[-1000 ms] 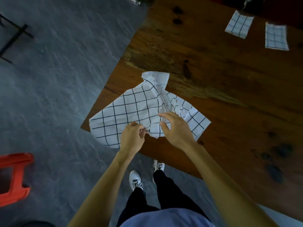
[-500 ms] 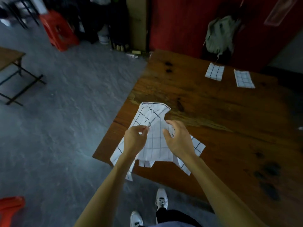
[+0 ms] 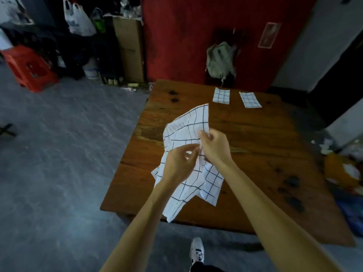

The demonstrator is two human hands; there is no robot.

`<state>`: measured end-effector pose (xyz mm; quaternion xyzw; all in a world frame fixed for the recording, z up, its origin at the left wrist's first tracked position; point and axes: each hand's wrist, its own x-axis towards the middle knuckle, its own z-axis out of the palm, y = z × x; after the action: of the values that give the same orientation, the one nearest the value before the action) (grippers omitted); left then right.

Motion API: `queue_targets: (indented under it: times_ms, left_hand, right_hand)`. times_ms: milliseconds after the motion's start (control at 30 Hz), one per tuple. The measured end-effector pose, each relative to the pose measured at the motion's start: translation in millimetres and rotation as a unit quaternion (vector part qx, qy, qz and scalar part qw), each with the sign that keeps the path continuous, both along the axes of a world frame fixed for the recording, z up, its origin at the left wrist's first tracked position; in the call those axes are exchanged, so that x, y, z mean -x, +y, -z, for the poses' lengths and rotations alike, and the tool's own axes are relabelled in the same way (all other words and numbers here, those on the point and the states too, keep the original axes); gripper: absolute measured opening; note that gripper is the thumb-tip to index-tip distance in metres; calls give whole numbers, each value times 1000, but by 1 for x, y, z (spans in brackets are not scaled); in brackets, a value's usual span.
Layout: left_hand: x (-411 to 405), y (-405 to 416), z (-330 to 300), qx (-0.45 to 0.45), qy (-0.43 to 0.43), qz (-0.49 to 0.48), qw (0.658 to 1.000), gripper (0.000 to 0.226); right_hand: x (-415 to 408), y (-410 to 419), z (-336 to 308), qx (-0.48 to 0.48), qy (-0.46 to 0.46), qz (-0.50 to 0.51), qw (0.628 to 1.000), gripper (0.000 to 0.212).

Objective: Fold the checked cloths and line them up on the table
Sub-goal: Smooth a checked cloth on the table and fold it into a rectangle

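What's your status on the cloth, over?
Both hands, left and right, pinching unfolded checked cloth, lifted over table. Two folded cloths lined up far side. Nothing in the way.

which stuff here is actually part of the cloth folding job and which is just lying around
Part of the job:
- unfolded white checked cloth, pinched by the left hand and right hand
- two folded checked cloths side by side at the far edge
- brown wooden table

Lying about:
- red plastic stool
- grey-green backpack on the red wall
- white plastic bags
- tall cardboard box

Dim indoor light, soft overall blur, wide-angle bending at edges
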<state>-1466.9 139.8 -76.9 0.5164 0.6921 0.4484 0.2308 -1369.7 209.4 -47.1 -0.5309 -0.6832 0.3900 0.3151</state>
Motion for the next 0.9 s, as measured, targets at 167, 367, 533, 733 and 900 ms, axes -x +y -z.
queue_targets:
  times_ms: [167, 367, 533, 733, 900]
  left_hand:
    - [18, 21, -42, -83, 220, 15, 972, 67]
    - [-15, 69, -107, -43, 502, 150, 851, 55]
    - [-56, 106, -107, -24, 472, 135, 871, 13]
    - [-120, 164, -112, -71, 496, 54, 864, 8]
    - [-159, 224, -135, -136, 479, 3, 867, 14]
  right_hand:
    - [-34, 15, -18, -76, -84, -67, 991, 34]
    - [-68, 30, -28, -113, -167, -151, 968, 19]
    - [-110, 60, -17, 0, -135, -139, 981, 19]
    - [-171, 110, 15, 112, -156, -162, 968, 24]
    - [-240, 193, -23, 7, -218, -49, 975, 21]
